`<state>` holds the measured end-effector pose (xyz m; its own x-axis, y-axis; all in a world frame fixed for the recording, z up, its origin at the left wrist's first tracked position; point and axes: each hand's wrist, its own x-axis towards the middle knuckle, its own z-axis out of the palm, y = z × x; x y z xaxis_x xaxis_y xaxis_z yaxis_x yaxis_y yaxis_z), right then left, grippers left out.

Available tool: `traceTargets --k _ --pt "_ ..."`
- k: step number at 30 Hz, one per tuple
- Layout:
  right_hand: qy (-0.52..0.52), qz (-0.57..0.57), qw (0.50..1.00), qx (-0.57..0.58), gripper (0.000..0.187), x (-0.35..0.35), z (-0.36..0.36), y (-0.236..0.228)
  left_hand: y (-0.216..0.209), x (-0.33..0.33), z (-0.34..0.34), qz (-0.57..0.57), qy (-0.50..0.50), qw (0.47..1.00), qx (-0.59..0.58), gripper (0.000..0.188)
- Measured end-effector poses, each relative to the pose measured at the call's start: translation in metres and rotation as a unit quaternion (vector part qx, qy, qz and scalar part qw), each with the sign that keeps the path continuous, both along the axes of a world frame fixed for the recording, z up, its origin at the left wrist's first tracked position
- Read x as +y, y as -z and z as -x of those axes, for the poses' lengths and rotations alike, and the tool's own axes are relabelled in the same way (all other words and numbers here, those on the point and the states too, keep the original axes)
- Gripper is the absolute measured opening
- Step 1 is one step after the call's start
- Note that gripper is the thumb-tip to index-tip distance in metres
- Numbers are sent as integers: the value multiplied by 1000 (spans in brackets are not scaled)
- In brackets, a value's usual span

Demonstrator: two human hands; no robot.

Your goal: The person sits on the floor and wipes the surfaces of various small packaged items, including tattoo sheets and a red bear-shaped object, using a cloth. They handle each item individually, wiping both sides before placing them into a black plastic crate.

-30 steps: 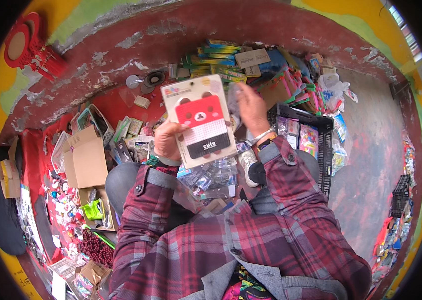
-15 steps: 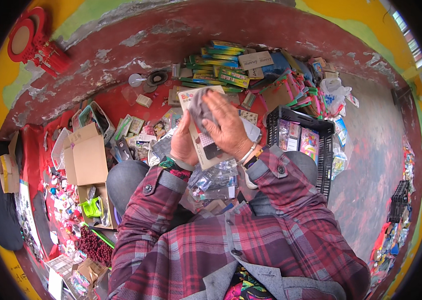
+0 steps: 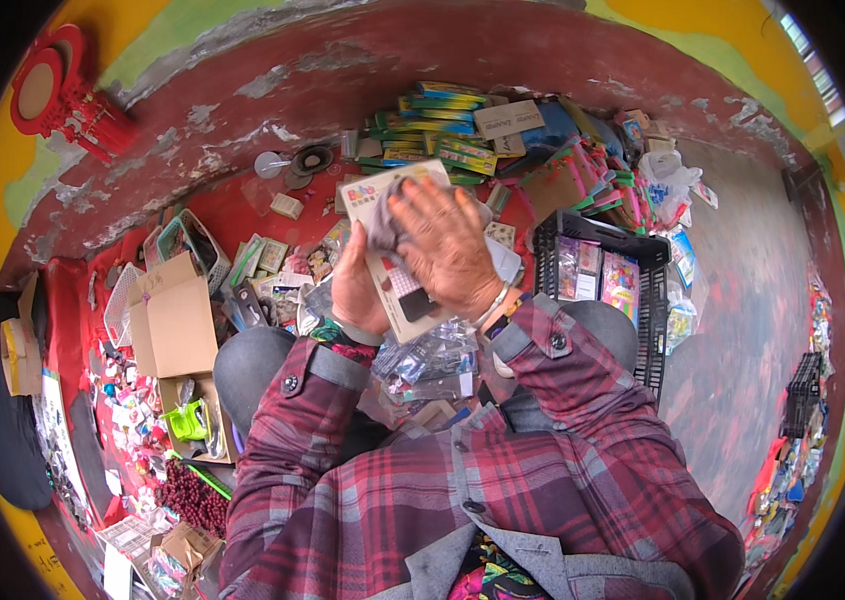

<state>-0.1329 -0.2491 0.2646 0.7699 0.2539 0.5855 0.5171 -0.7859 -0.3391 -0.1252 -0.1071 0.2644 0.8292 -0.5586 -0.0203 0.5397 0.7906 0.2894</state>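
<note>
A flat, cream-coloured card or thin box point(image 3: 411, 326) with colourful lettering and a pink-and-black print is held up over my lap. My left hand point(image 3: 355, 292) grips it along its left edge, thumb up and the other fingers hidden behind it. Spread over its front, my right hand point(image 3: 448, 248) presses a crumpled grey cloth point(image 3: 384, 224) against the upper part. The cloth partly covers the print. Below, between my knees, lie several clear plastic packets point(image 3: 423, 362).
To the right stands a black plastic crate point(image 3: 655, 300) holding packaged goods. Stacked yellow-green boxes point(image 3: 443, 130) lean by the far wall. An open cardboard box point(image 3: 181, 318) sits left of my knee, near plastic baskets point(image 3: 205, 245) and scattered small items.
My right hand and the cloth have slid slightly left and down across the card. The card, with my left hand, has shifted a little to the left and tilted more.
</note>
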Motion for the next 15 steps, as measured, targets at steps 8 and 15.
traceTargets --k 8,15 --pt "-14 -60 998 9 47 -10 -4 5 -4 -8 1 -15 -22 1000 -8 60" --pt "-182 -24 983 23 49 24 40 14 1 23 -29 -29 -105 993 -52 67"
